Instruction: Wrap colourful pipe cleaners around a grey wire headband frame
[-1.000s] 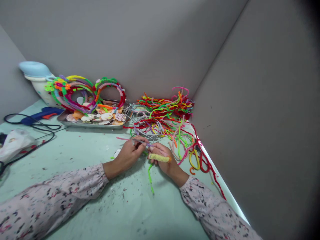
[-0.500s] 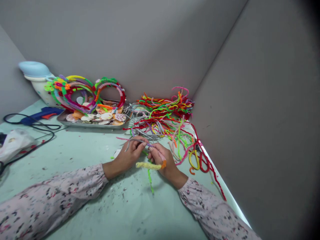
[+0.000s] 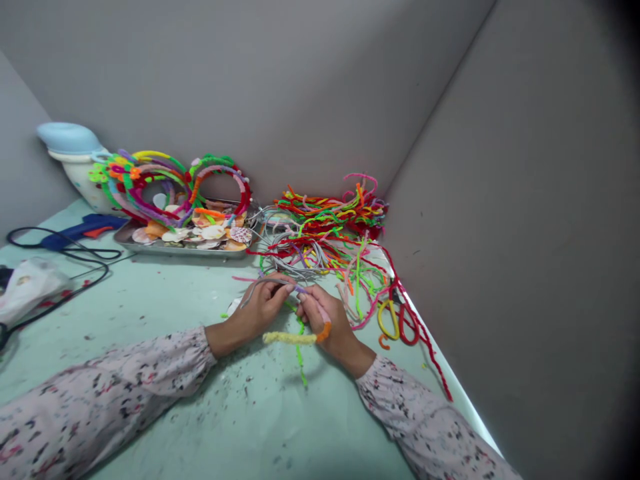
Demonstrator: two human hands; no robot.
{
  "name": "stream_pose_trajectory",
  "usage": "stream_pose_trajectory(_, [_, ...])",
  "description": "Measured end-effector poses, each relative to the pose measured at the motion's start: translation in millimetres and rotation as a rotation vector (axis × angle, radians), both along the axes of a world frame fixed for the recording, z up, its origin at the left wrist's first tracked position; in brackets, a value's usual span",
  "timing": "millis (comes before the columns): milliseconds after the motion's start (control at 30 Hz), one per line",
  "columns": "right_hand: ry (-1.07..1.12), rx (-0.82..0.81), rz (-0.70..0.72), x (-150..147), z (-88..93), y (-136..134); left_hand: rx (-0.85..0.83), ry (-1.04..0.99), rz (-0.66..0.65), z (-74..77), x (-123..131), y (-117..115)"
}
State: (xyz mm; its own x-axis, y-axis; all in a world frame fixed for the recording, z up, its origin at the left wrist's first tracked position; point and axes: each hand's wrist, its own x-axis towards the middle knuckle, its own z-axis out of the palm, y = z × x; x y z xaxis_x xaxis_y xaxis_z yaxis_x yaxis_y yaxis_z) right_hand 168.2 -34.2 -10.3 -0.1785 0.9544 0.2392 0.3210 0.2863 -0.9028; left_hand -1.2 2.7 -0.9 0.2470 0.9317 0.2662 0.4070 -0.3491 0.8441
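My left hand and my right hand meet over the pale green table, both closed on a curved band wrapped in pipe cleaner. The band shows grey and purple near my left fingers, pink and orange under my right fingers. A loose yellow fuzzy end sticks out leftward below my right hand. A green pipe cleaner lies on the table under the hands. Just behind them spreads a heap of coloured pipe cleaners.
A metal tray with shells and several wrapped headbands stands at the back. A blue glue gun with black cord, a white bag and a white-and-blue pot sit left. Grey walls close the corner.
The yellow fuzzy end has swung from across my right fingers down and to the left. My right hand turned slightly; my left hand stayed pinched on the band.
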Motion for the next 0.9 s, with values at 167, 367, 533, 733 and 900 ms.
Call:
stream_pose_trajectory(167, [-0.036,0.036,-0.003,0,-0.4,-1,0.004,0.029,0.013,-0.6,-1,1])
stream_pose_trajectory(367, [-0.036,0.035,-0.018,1,1.6,0,-0.086,-0.107,-0.047,11.5,4,-4])
stream_pose_trajectory(533, [-0.046,0.041,-0.018,1,3.7,0,-0.058,-0.116,-0.034,10.9,5,-3])
stream_pose_trajectory(733, [-0.061,0.057,-0.016,0,5.0,-2,0.012,0.008,0.016,3.4,1,0])
stream_pose_trajectory(900, [-0.068,0.074,-0.025,0,6.1,-2,0.028,0.006,0.033,3.6,2,0])
